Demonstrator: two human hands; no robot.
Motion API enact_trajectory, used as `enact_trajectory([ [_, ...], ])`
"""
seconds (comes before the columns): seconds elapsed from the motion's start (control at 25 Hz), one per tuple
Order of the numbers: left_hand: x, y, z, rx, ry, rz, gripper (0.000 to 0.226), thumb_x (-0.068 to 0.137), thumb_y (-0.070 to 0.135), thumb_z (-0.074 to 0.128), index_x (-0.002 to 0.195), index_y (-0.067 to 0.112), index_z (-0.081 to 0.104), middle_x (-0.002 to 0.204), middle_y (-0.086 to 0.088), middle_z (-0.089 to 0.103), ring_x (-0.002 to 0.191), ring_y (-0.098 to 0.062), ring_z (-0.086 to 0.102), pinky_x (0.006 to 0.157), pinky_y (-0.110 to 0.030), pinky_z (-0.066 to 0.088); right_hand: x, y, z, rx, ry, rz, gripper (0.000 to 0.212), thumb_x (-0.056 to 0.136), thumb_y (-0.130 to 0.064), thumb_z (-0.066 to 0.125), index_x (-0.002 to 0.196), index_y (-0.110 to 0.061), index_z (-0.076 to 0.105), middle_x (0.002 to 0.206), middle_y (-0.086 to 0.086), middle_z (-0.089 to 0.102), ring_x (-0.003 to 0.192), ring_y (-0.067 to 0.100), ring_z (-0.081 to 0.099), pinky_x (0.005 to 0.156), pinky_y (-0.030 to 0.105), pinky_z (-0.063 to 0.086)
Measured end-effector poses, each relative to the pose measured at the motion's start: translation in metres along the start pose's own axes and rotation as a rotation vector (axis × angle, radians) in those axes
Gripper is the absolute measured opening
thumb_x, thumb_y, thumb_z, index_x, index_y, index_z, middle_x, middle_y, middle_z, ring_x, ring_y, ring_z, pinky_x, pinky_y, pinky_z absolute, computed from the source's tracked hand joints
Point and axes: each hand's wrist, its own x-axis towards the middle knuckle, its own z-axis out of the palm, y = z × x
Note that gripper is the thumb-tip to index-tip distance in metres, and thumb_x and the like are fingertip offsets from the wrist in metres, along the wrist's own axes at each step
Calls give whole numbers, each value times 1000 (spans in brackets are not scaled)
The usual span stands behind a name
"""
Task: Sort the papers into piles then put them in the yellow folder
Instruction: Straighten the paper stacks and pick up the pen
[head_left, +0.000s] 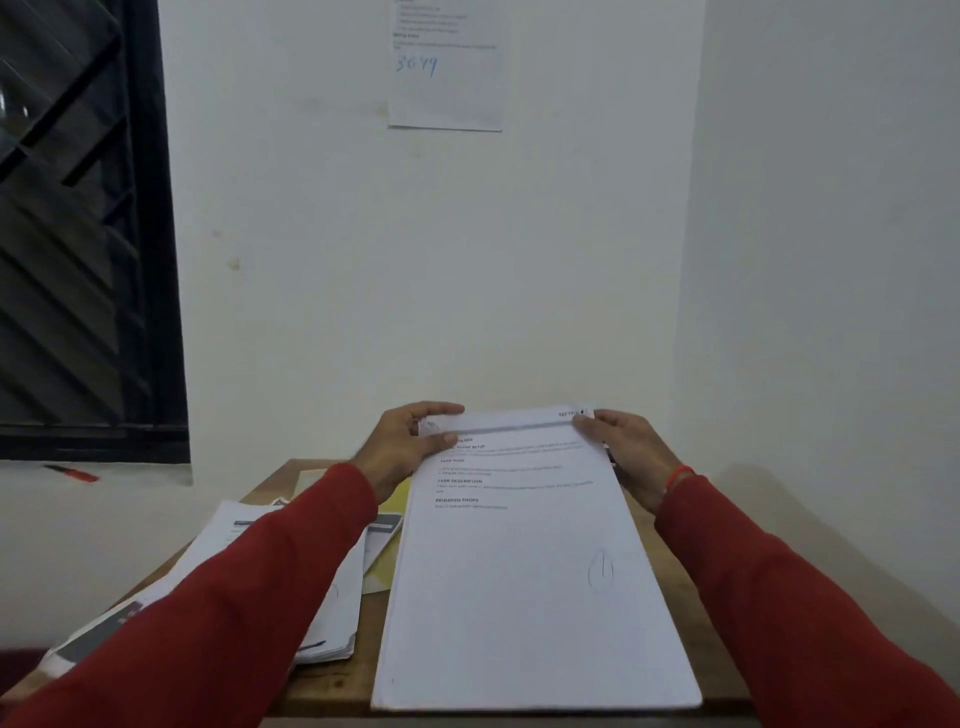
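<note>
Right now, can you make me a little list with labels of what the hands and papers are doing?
left hand: grips the far left corner of the big paper stack
right hand: grips its far right corner
second paper pile: left, under the sleeve
yellow folder: partly hidden between piles
table: wooden

Two arms in view, both in long red sleeves (249, 587) of plain, unpatterned cloth reaching to the wrists. Left hand (402, 447) bare, no ring or watch visible. Right hand (626, 457) bare; thin red thread band (678, 475) worn round the wrist above the cuff.
</note>
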Motion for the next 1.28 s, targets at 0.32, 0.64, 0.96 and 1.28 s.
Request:
enact_trajectory([
  [0.32,26,-94,11,6,29,-211,45,86,-4,72,125,18,64,107,-26,71,82,-27,72,74,-41,62,45,92,2,-37,96,137,13,97,-7,60,104,0,69,100,24,73,75,28,69,77,42,56],
  [0.64,33,-123,24,-40,59,-273,28,99,8,60,124,20,58,109,-9,69,85,-19,70,78,-37,62,55,126,14,-53,115,130,12,96,-18,54,100,-19,65,106,8,73,91,23,68,88,39,53],
  [0.96,29,-124,23,75,69,-199,21,102,9,53,114,22,64,115,-3,67,86,-18,69,75,-35,61,48,123,19,-1,70,122,13,99,-12,54,102,-17,66,98,5,73,84,21,70,87,41,55],
  [1.28,28,-118,15,-15,87,-270,24,91,-1,68,112,10,69,99,-19,73,73,-23,70,61,-30,60,45,124,10,12,96,145,21,90,2,65,91,-18,69,91,9,75,79,28,70,81,47,58],
])
